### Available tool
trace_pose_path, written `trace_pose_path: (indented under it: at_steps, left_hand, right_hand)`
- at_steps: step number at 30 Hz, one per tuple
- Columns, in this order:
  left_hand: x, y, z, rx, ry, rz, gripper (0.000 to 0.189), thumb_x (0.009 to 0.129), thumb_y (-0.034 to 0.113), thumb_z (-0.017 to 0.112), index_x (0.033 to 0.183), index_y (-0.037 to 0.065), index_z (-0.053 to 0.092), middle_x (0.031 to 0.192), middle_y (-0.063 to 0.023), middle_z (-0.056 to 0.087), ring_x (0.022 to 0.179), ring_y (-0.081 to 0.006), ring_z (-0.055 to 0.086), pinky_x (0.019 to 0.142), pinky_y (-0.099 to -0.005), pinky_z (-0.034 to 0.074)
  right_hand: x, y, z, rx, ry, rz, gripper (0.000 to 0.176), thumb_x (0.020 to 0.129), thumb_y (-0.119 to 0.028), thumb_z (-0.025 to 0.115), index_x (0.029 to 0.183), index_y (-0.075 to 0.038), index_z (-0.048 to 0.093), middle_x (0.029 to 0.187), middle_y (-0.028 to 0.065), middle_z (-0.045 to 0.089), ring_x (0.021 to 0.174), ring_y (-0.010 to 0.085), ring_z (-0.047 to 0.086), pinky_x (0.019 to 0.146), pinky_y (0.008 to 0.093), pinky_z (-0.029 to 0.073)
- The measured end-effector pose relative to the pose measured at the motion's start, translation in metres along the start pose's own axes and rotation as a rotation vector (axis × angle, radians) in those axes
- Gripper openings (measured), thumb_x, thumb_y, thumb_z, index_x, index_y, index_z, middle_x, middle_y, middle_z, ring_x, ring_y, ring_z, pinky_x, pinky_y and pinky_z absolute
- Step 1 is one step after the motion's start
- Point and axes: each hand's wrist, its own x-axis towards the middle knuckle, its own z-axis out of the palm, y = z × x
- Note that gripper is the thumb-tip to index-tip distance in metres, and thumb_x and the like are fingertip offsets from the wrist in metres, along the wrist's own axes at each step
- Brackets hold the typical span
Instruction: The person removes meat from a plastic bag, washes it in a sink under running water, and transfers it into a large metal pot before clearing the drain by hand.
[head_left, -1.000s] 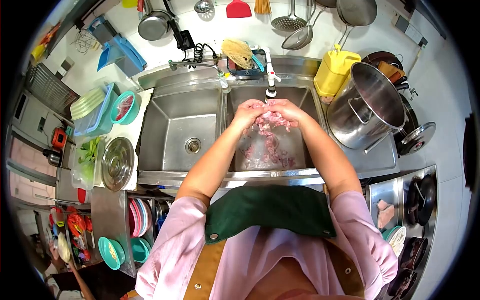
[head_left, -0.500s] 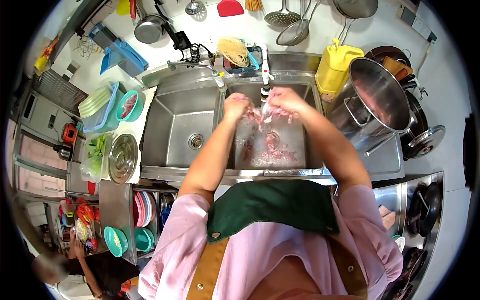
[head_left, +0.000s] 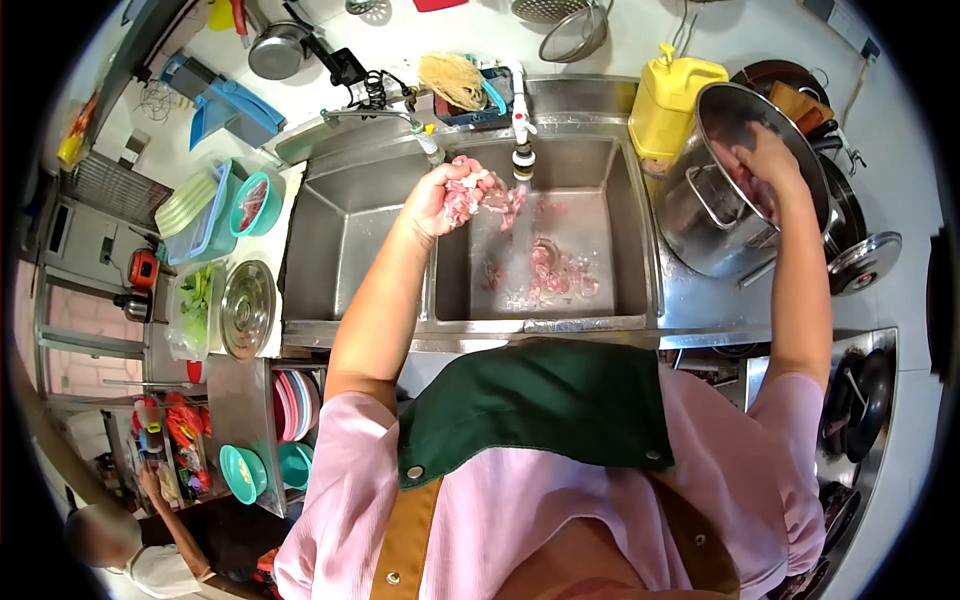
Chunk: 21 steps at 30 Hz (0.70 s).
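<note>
My left hand (head_left: pixel 432 203) is closed around a clump of raw meat pieces (head_left: pixel 468 192), raised over the divider between the two sink basins. A strip of the meat hangs to its right, near the white tap (head_left: pixel 521 125). My right hand (head_left: pixel 768 160) reaches inside the tall steel pot (head_left: pixel 690 225) at the right. Pink meat shows in the pot around that hand, and its fingertips are partly hidden, so I cannot see whether it grips anything. More meat scraps (head_left: pixel 555 275) lie wet on the floor of the right basin (head_left: pixel 500 300), around the drain.
A yellow jug (head_left: pixel 675 100) stands behind the pot, and a lid (head_left: pixel 865 262) leans at its right. The left basin (head_left: pixel 345 255) adjoins. On the left counter are a teal bowl (head_left: pixel 260 205) and a glass lid (head_left: pixel 247 310). Another person (head_left: pixel 165 560) works at lower left.
Both hands were together over the right basin with meat. My right hand has moved right into the pot. My left hand has shifted slightly left, keeping its meat. The camera view has shifted a little.
</note>
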Motion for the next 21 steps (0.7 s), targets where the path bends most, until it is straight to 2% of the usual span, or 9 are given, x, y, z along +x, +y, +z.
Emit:
trace_pose_path:
  at_steps: [2,4,5,6,8,10,11,13,21]
  left_hand:
    - [0.002,0.001,0.008,0.100,-0.134,-0.027,0.013,0.077,0.013,0.046,0.086,0.005,0.051,0.084,-0.0185,0.056,0.058,-0.0174,0.055,0.038,-0.0201,0.046]
    - [0.004,0.000,0.019,0.131,-0.146,-0.050,0.013,0.077,0.012,0.047,0.086,0.004,0.050,0.084,-0.0202,0.055,0.057,-0.0167,0.054,0.037,-0.0211,0.046]
    - [0.007,0.000,0.023,0.127,-0.205,-0.073,0.014,0.076,0.012,0.047,0.086,0.003,0.050,0.085,-0.0211,0.056,0.059,-0.0177,0.056,0.042,-0.0214,0.048]
    - [0.009,0.000,0.027,0.124,-0.263,-0.093,0.016,0.075,0.013,0.048,0.086,0.001,0.049,0.086,-0.0219,0.056,0.060,-0.0188,0.058,0.047,-0.0217,0.049]
    - [0.009,-0.004,0.034,0.120,-0.260,-0.106,0.016,0.075,0.013,0.048,0.086,0.001,0.049,0.086,-0.0225,0.056,0.060,-0.0190,0.057,0.049,-0.0218,0.049]
    - [0.004,-0.009,0.039,0.180,-0.169,-0.041,0.016,0.075,0.011,0.048,0.086,0.000,0.049,0.086,-0.0211,0.057,0.061,-0.0183,0.058,0.050,-0.0220,0.049]
    - [0.004,-0.008,0.030,0.180,-0.120,-0.065,0.014,0.077,0.012,0.046,0.086,0.001,0.049,0.084,-0.0204,0.055,0.055,-0.0147,0.052,0.036,-0.0193,0.045]
    - [-0.004,-0.006,0.019,0.244,-0.040,-0.079,0.016,0.078,0.013,0.045,0.089,0.002,0.049,0.081,-0.0151,0.056,0.056,-0.0138,0.054,0.039,-0.0183,0.046]
    - [-0.025,-0.013,-0.021,0.094,0.249,0.035,0.015,0.075,0.006,0.050,0.090,0.002,0.048,0.072,-0.0084,0.055,0.054,-0.0119,0.053,0.039,-0.0176,0.046]
  right_hand:
    - [-0.022,-0.049,0.006,-0.227,0.521,-0.273,0.029,0.078,-0.023,0.053,0.101,-0.005,0.053,0.088,0.0144,0.056,0.084,0.0213,0.055,0.075,0.0305,0.042]
    - [-0.033,-0.102,0.027,0.139,0.374,-0.319,0.032,0.076,-0.022,0.056,0.106,-0.008,0.052,0.096,0.0116,0.057,0.090,0.0182,0.055,0.076,0.0307,0.043]
    - [-0.053,-0.143,0.033,0.387,0.067,-0.239,0.034,0.075,-0.020,0.057,0.108,-0.010,0.051,0.101,0.0074,0.056,0.089,0.0155,0.054,0.076,0.0292,0.043]
    - [-0.038,-0.146,0.080,0.531,0.002,-0.551,0.043,0.074,-0.020,0.060,0.114,-0.009,0.045,0.106,0.0066,0.053,0.090,0.0153,0.053,0.076,0.0285,0.043]
    - [-0.046,-0.183,0.128,0.814,-0.392,-0.626,0.056,0.067,-0.017,0.066,0.116,-0.004,0.041,0.111,0.0114,0.051,0.103,0.0213,0.048,0.087,0.0299,0.037]
    - [-0.047,-0.206,0.198,1.185,-0.479,-0.691,0.049,0.066,-0.013,0.067,0.109,-0.002,0.045,0.099,0.0109,0.056,0.096,0.0200,0.051,0.081,0.0293,0.041]
    - [-0.048,-0.209,0.208,1.100,-0.523,-0.637,0.042,0.068,-0.011,0.065,0.104,-0.001,0.047,0.091,0.0093,0.056,0.087,0.0184,0.053,0.074,0.0280,0.043]
    - [-0.058,-0.217,0.214,1.273,-0.671,-0.417,0.020,0.073,-0.007,0.057,0.090,0.000,0.051,0.073,0.0043,0.054,0.062,0.0115,0.054,0.053,0.0236,0.044]
    - [-0.048,-0.201,0.216,1.621,-0.945,-0.035,0.014,0.078,-0.010,0.046,0.088,-0.002,0.052,0.072,0.0070,0.054,0.046,0.0075,0.040,0.040,0.0185,0.034]
